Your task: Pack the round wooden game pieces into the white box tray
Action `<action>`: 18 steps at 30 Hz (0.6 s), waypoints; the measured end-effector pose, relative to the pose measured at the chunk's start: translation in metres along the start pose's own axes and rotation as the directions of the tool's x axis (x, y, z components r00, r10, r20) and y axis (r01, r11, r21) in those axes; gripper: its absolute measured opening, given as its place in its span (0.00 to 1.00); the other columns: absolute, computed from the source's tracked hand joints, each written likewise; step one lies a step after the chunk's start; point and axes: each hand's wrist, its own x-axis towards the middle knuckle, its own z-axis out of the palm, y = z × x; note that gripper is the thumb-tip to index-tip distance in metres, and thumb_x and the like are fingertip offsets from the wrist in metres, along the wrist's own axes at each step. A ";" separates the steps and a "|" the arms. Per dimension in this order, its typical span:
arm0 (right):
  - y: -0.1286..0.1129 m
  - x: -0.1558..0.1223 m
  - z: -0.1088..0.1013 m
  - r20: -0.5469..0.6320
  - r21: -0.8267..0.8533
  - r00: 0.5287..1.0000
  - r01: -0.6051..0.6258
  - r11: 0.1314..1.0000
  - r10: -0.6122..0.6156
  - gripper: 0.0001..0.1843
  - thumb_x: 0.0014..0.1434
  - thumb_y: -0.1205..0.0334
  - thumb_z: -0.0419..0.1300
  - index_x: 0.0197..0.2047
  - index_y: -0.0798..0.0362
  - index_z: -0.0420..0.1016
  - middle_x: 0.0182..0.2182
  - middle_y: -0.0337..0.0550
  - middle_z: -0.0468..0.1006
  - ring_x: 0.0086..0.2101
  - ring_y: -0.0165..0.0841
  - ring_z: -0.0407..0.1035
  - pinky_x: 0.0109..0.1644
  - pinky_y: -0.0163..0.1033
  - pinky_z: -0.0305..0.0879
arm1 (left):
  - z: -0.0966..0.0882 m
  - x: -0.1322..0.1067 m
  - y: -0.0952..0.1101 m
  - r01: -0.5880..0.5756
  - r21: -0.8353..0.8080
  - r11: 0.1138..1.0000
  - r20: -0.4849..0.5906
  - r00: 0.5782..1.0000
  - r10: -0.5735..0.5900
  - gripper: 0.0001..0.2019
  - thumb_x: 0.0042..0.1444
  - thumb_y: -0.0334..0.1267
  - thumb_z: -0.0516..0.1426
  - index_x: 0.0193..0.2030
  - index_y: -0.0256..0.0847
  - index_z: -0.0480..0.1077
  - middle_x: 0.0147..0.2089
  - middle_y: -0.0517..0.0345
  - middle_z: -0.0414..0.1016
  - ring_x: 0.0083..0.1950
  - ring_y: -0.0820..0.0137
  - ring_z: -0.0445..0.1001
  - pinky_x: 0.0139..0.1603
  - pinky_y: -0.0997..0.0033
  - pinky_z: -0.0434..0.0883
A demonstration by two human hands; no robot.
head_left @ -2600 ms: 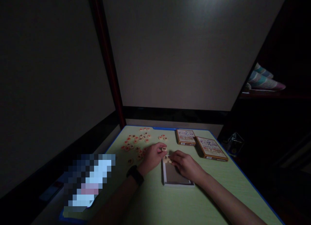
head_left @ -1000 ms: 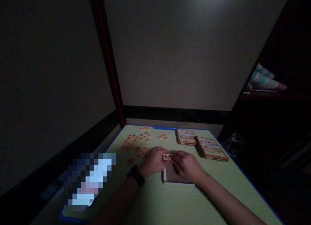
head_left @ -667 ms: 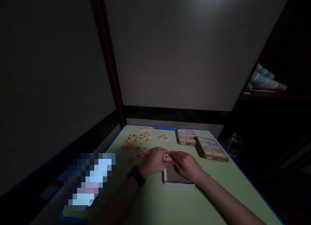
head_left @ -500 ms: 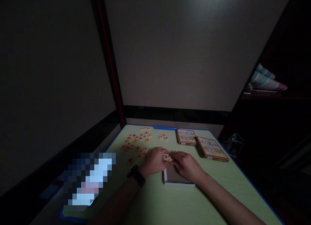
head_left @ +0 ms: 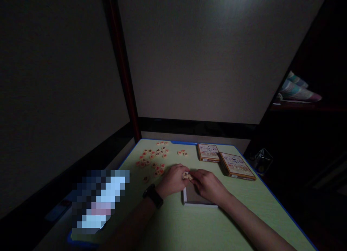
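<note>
Both my hands meet at the far edge of a small open white box (head_left: 199, 201) on a green table (head_left: 195, 225). My left hand (head_left: 172, 179), a dark watch on its wrist, is closed with its fingertips on a round pale game piece (head_left: 185, 175) marked in black. My right hand (head_left: 207, 185) is closed too, pinching pale pieces right beside it over the box. Several more round pieces (head_left: 154, 158) with red and black marks lie scattered to the left and beyond my left hand.
Two flat orange-edged game boxes (head_left: 207, 152) (head_left: 236, 165) lie at the far right of the table. A blurred bright object (head_left: 99, 200) sits at the table's left edge. A glass container (head_left: 260, 160) stands off the right side. Walls rise close behind.
My left hand came back from the scattered pieces and joined my right hand at the box's far edge. Over the last second both hands have barely moved.
</note>
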 end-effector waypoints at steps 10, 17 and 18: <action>-0.001 0.000 -0.002 -0.013 0.049 1.000 -0.005 0.999 0.006 0.10 0.61 0.71 0.56 0.42 0.54 0.77 0.33 0.45 0.79 0.34 0.35 0.73 0.38 0.35 0.65 | 0.000 0.000 -0.001 -0.009 0.022 1.000 -0.013 1.000 0.009 0.12 0.48 0.30 0.58 0.39 0.41 0.77 0.39 0.54 0.79 0.43 0.63 0.76 0.48 0.67 0.72; -0.001 -0.001 -0.009 -0.018 0.080 1.000 -0.011 0.997 0.013 0.11 0.59 0.72 0.56 0.42 0.55 0.78 0.33 0.45 0.79 0.35 0.35 0.73 0.39 0.36 0.66 | -0.001 -0.001 0.001 -0.018 0.022 1.000 -0.009 1.000 0.018 0.12 0.46 0.30 0.57 0.38 0.41 0.76 0.38 0.53 0.79 0.43 0.63 0.75 0.47 0.68 0.72; 0.000 -0.001 -0.010 -0.029 0.088 1.000 -0.009 0.996 0.012 0.11 0.58 0.72 0.57 0.42 0.54 0.78 0.33 0.45 0.79 0.34 0.35 0.73 0.39 0.36 0.67 | -0.001 -0.001 0.001 -0.018 0.027 0.999 -0.011 1.000 0.019 0.11 0.46 0.30 0.57 0.38 0.40 0.76 0.38 0.53 0.78 0.43 0.63 0.75 0.47 0.68 0.72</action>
